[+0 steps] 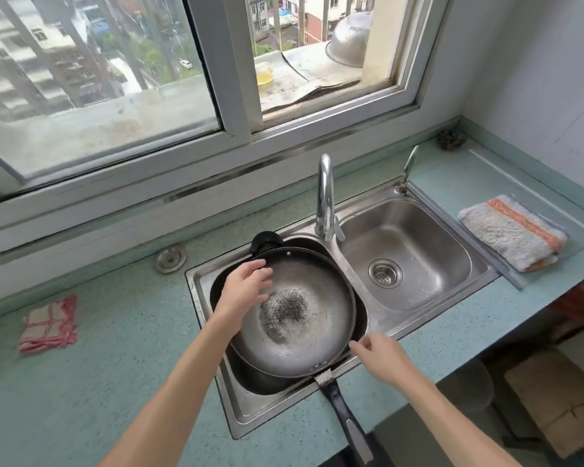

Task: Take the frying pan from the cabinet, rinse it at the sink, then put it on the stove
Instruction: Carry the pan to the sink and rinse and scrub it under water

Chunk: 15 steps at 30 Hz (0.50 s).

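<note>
A dark, worn frying pan (304, 318) lies tilted in the left basin of a steel double sink (415, 328), resting on a larger black pot beneath it. Its black handle (346, 419) sticks out over the counter's front edge toward me. My left hand (243, 291) reaches into the pan, fingers spread against its far left inner wall. My right hand (381, 355) hovers at the pan's near right rim, fingers loosely apart, holding nothing. The chrome faucet (326, 197) stands behind the pan, and no water is seen running.
The right basin (445, 241) has a drain strainer. A folded orange-striped towel (513, 230) lies on the counter to the right, a red-checked cloth (49, 323) to the left. A sink plug (170, 258) sits behind the left basin. A steel scrubber (450, 139) rests in the back corner.
</note>
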Tool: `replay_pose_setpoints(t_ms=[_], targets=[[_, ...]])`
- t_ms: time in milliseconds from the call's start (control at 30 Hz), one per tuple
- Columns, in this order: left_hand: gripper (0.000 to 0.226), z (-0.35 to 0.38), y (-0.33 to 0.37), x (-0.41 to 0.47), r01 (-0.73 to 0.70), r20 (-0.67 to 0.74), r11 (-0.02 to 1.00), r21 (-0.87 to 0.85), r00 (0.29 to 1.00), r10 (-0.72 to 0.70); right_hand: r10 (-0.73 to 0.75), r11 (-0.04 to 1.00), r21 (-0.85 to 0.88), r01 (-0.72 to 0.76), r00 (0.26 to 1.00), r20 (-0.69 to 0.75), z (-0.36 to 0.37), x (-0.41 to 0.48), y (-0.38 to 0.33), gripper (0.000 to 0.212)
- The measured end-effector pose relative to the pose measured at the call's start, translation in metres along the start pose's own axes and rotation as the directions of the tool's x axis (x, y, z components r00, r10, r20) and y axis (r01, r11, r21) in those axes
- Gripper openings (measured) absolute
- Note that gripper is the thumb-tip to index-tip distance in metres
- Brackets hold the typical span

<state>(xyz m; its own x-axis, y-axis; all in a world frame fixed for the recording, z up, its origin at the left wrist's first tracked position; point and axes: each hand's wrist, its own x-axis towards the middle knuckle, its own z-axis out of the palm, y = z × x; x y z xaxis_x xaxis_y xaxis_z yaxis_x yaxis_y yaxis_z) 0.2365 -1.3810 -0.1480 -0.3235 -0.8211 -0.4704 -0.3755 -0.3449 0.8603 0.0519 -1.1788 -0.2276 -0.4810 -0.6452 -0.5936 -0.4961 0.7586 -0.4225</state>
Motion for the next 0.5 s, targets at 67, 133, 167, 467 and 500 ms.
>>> replay_pose_setpoints(t_ms=[67, 133, 167, 467, 500], targets=[[0.035, 0.027, 0.035, -0.002, -0.111, 0.056, 0.994, -0.027, 0.992, 0.112, -0.058, 0.997, 0.049, 0.059, 0.998, -0.007, -0.021, 0.026, -0.014, 0.023], [0.038, 0.055, 0.063, 0.001, -0.230, 0.044, 0.973, -0.019, 0.972, 0.231, -0.111, 0.991, 0.074, 0.111, 0.994, 0.002, -0.043, 0.050, -0.030, 0.022], [0.041, 0.068, 0.074, 0.004, -0.291, 0.028, 0.957, 0.020, 0.957, 0.290, -0.119, 0.989, 0.091, 0.118, 0.993, 0.010, -0.053, 0.062, -0.037, 0.024], [0.034, 0.148, 0.097, 0.025, -0.392, -0.113, 0.889, 0.236, 0.898, 0.426, -0.150, 0.930, 0.347, 0.118, 0.986, 0.068, -0.116, 0.160, -0.078, 0.053], [0.036, 0.153, 0.099, 0.027, -0.389, -0.123, 0.888, 0.244, 0.896, 0.426, -0.187, 0.924, 0.352, 0.147, 0.979, 0.081, -0.121, 0.166, -0.080, 0.056]])
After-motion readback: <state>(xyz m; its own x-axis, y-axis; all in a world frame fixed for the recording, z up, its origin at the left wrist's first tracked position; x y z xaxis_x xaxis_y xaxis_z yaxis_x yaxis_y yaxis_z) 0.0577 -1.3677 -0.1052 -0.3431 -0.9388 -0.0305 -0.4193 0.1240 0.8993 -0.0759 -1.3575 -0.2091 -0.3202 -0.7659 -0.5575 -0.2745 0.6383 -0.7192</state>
